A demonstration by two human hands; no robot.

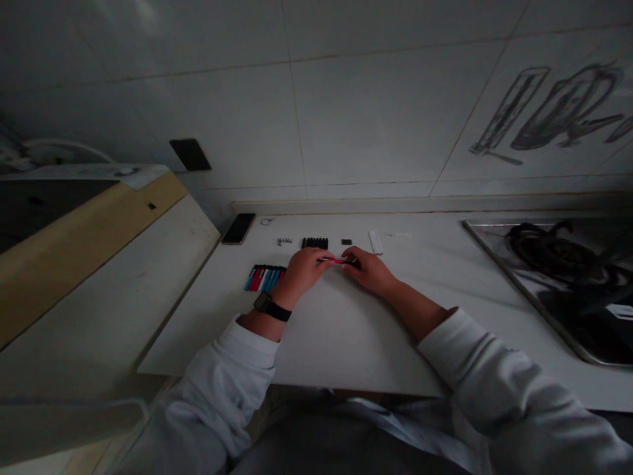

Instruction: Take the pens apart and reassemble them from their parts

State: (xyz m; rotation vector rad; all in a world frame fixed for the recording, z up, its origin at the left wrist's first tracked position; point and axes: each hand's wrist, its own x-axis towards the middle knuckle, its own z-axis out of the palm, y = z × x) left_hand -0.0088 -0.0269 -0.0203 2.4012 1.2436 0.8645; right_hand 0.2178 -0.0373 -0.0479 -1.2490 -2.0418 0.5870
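Both hands meet near the back of a white countertop (346,330) and share one slim red pen (332,260), which lies level between them, just above the surface. The left hand (301,270) has its fingers curled closed around the pen's left end, while the right hand (368,270) pinches the right end, where a dark tip shows against the fingertips. A black watch (271,307) sits on the left wrist, and both arms wear pale sleeves pushed back from the wrists. Just beside the left hand, on its outer side, a tight row of red and blue pens (264,278) lies on the counter. Behind the hands, nearer the wall, small parts are laid out in a line: a cluster of tiny springs (284,241), a row of black caps (315,243), one small black piece (347,242), a white strip (376,242) and some pale bits (399,235) too small to make out. A dark phone (238,228) lies flat at the back left corner. Well apart to the right, a gas hob (558,264) is set into the counter
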